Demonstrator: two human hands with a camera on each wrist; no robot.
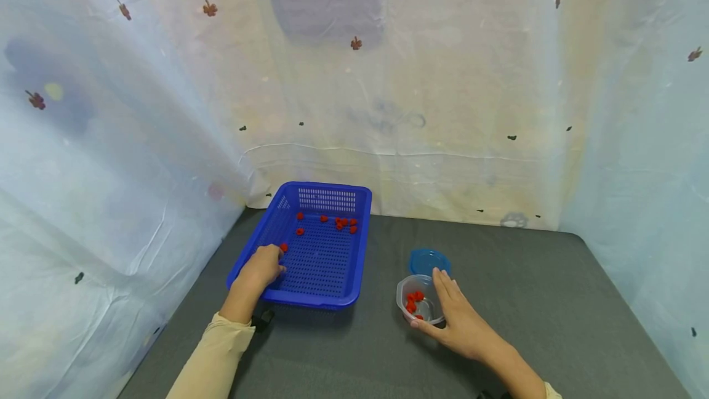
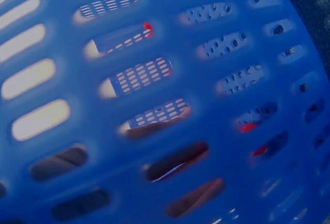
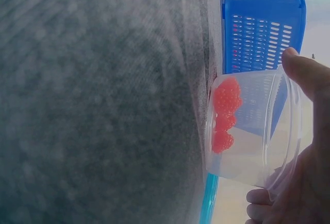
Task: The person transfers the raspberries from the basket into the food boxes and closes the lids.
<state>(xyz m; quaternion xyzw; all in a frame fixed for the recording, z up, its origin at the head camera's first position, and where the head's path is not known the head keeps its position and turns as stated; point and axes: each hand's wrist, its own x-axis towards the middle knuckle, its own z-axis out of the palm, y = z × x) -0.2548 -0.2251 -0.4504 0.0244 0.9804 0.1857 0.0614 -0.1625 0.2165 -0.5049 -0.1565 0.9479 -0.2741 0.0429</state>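
My left hand reaches over the left rim into the blue plastic basket, thumb and index finger apart. Close by its fingertips lies a red raspberry. From the left wrist, the slotted basket wall fills the picture and hides most of that hand. My right hand holds a clear plastic tub at the rim, thumb on the near side and fingers on the far side. Several raspberries sit at the bottom of the tub.
Behind the tub, a blue lid lies on the dark grey table. More raspberries are scattered toward the back of the basket. A patterned curtain hangs along the table's back and sides.
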